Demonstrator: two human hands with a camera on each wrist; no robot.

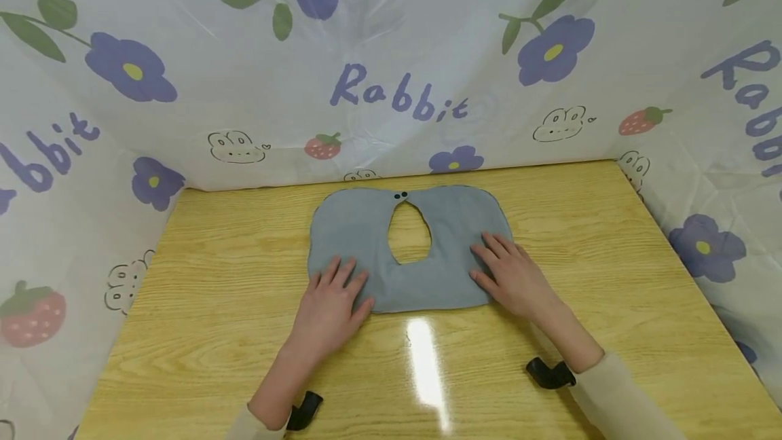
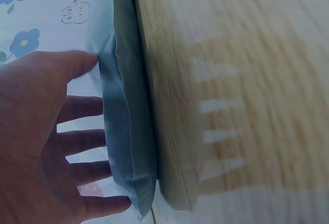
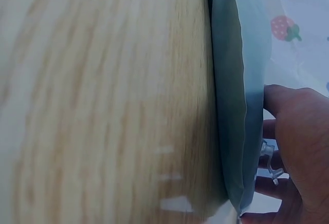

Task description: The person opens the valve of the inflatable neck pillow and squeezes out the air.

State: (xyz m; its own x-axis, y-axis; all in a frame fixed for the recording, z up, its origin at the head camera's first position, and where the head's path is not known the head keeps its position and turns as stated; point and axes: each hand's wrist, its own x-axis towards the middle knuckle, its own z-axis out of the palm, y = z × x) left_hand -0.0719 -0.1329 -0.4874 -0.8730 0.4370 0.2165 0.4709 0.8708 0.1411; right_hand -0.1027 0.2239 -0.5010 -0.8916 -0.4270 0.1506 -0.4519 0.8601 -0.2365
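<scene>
A blue-grey padded cloth neck piece (image 1: 348,223) lies flat on the wooden table, with a teardrop opening in its middle. Two black snap-like dots (image 1: 400,195) sit side by side at the top of that opening. On its lower left part rests my left hand (image 1: 332,307), fingers spread and nearly straight. My right hand (image 1: 513,273) rests on the lower right part, its fingers also extended. Seen from the left wrist, the fingertips touch the top face of the padded piece (image 2: 121,106), whose seamed edge stands thick above the tabletop. In the right wrist view a small clear plastic piece (image 3: 267,157) shows among the fingers.
The wooden table (image 1: 232,331) reflects a bright light in front of the cloth. White sheets printed with flowers, strawberries and rabbits (image 1: 403,32) enclose the back and both sides. Black curved mounts (image 1: 550,373) sit by both wrists.
</scene>
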